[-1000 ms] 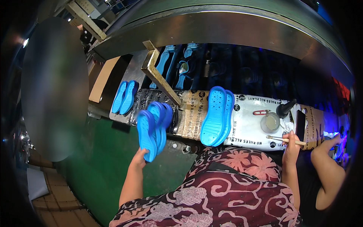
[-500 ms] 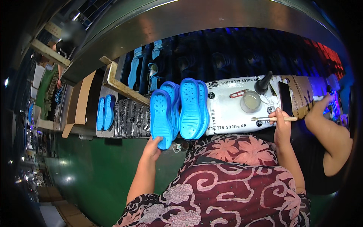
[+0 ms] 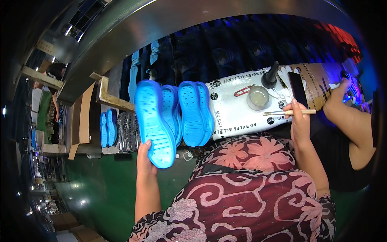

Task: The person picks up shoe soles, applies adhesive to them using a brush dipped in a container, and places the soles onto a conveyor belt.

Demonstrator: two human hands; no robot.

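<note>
My left hand (image 3: 146, 159) grips a blue shoe sole (image 3: 151, 117) by its lower end, thumb on the upper face. It is raised in front of more blue soles (image 3: 192, 115), which lie in overlapping pairs on the bench. My right hand (image 3: 298, 121) pinches a thin paintbrush (image 3: 308, 111) by its wooden handle, bristles pointing left. Left of that hand, a clear cup (image 3: 258, 98) of cloudy liquid stands on a white printed plastic sheet (image 3: 229, 117). A red clip-shaped tool (image 3: 243, 91), a dark cone-shaped object (image 3: 271, 76) and a black phone (image 3: 297, 85) lie around the cup.
A second pair of soles (image 3: 108, 127) lies at the left beside a black plastic-wrapped bundle (image 3: 128, 131). A metal bracket (image 3: 113, 97) juts toward the bench below a long metal beam (image 3: 193, 26). Another person's arm (image 3: 346, 121) reaches in at the right. An open cardboard box (image 3: 84, 117) stands far left.
My left hand has lifted the sole off the others, bringing it left and closer. My right hand still holds the brush. The view has shifted slightly.
</note>
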